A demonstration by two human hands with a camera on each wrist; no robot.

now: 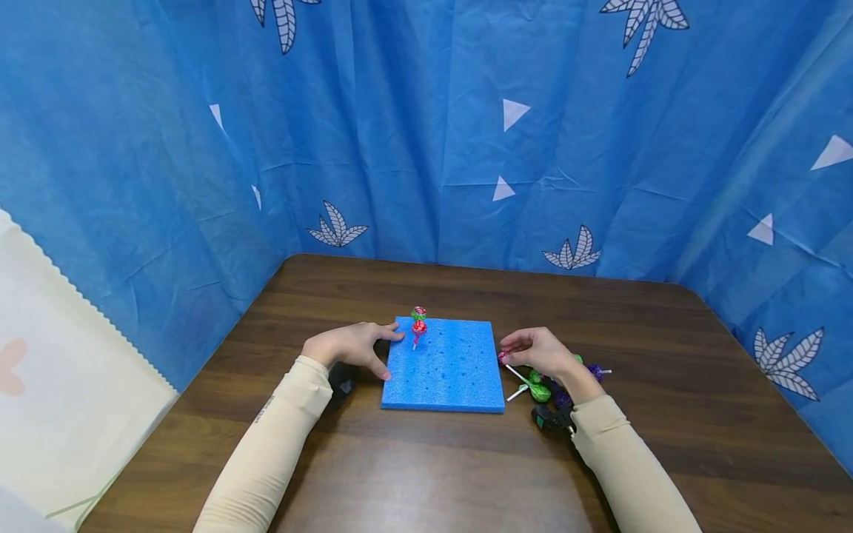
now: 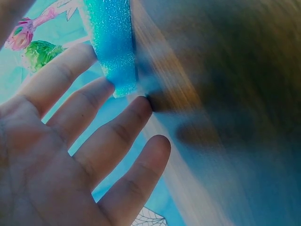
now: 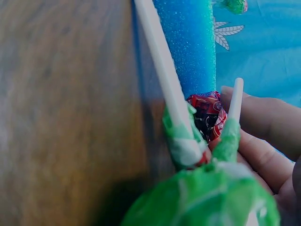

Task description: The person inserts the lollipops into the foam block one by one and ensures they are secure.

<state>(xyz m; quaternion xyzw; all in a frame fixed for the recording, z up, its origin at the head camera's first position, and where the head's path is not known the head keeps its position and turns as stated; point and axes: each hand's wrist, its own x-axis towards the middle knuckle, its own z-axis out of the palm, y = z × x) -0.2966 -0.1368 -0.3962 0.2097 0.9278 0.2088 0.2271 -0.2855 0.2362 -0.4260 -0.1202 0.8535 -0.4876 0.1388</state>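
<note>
A blue foam board [image 1: 460,385] dotted with small holes lies on the table. My left hand [image 1: 356,344] rests at its left edge with thumb and fingers spread; in the left wrist view the fingertips are right at the foam's side. Two lollipops stand near the board's back left, one green and red [image 1: 418,313] and a red one [image 1: 418,326]. At the right edge of the board my right hand [image 1: 543,352] pinches a red-wrapped lollipop [image 3: 207,115] by its candy head. Below that hand lie green lollipops [image 1: 540,393], one large and close in the right wrist view.
Purple lollipops [image 1: 596,372] lie partly hidden by the right wrist. A black wrist camera [image 1: 545,417] sits under the right wrist, another [image 1: 342,383] under the left. The brown wooden table [image 1: 426,466] meets a blue patterned curtain [image 1: 426,148] at the back.
</note>
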